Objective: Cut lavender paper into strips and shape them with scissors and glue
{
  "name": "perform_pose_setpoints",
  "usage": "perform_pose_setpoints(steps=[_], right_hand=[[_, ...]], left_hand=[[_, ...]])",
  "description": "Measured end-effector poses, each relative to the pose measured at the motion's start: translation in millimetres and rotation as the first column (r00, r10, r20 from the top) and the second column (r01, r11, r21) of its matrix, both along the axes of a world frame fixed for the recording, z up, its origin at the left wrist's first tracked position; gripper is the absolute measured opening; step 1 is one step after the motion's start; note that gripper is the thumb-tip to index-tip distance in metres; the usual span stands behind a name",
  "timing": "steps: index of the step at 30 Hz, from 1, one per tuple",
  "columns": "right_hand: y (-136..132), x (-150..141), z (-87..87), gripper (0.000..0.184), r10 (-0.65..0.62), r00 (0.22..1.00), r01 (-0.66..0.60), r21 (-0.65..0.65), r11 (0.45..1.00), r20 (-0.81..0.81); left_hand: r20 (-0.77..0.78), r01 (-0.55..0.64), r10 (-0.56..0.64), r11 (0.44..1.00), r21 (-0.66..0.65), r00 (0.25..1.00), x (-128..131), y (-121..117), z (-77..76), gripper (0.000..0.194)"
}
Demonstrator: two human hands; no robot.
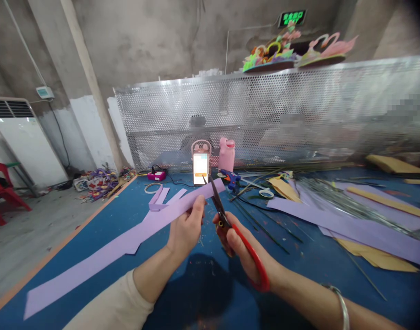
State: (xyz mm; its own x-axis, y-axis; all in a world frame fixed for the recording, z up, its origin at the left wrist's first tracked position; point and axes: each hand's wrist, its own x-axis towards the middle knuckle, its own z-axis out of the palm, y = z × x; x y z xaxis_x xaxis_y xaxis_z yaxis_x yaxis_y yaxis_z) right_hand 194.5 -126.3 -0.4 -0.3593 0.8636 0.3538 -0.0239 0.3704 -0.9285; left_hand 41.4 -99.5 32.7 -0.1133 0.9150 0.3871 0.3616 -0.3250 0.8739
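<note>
My left hand (187,227) pinches a long purple strip (127,240), foam or paper, near its far end, the thumb on top. The strip slants down to the table's left front. In my right hand (244,247) is a pair of scissors (251,261) with red handles and dark blades. The blades are parted and stand across the strip's far end, just right of my left thumb. Whether they have cut into it I cannot tell. Shorter purple pieces (160,199) lie behind the strip on the blue table (120,206).
A lit phone (200,167) stands at the back beside a pink bottle (226,155). Right of them lie a blue glue gun (230,178) and a tape roll (266,193). Purple sheets (354,222), yellow paper (378,254) and thin wires (336,197) cover the right side. A perforated metal panel (258,105) bounds the back.
</note>
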Motion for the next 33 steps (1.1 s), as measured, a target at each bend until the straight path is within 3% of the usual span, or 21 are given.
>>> perform_pose_setpoints(steps=[4,10,19,33], right_hand=[[-0.2,2.3,-4.3,0.050,0.051,0.999,-0.051,0.051,0.997,0.013],[-3.1,0.7,-2.4,0.054,-0.022,0.999,0.021,0.022,1.000,0.042],[0.2,0.6,-1.5,0.043,-0.015,1.000,0.015,0.033,0.999,-0.009],[-0.8,-2.2,-1.4,0.041,0.008,0.998,-0.015,-0.110,0.994,-0.063]], left_hand=[[-0.034,-0.024,0.023,1.000,-0.014,0.999,-0.4,-1.0,2.2,0.049],[-0.047,0.008,-0.008,1.000,-0.005,0.999,1.3,-4.0,3.3,0.050],[-0.019,0.100,-0.101,0.995,-0.020,0.995,4.8,-6.2,4.8,0.044],[-0.040,0.113,-0.114,0.993,-0.015,0.993,4.0,-5.5,6.1,0.048]])
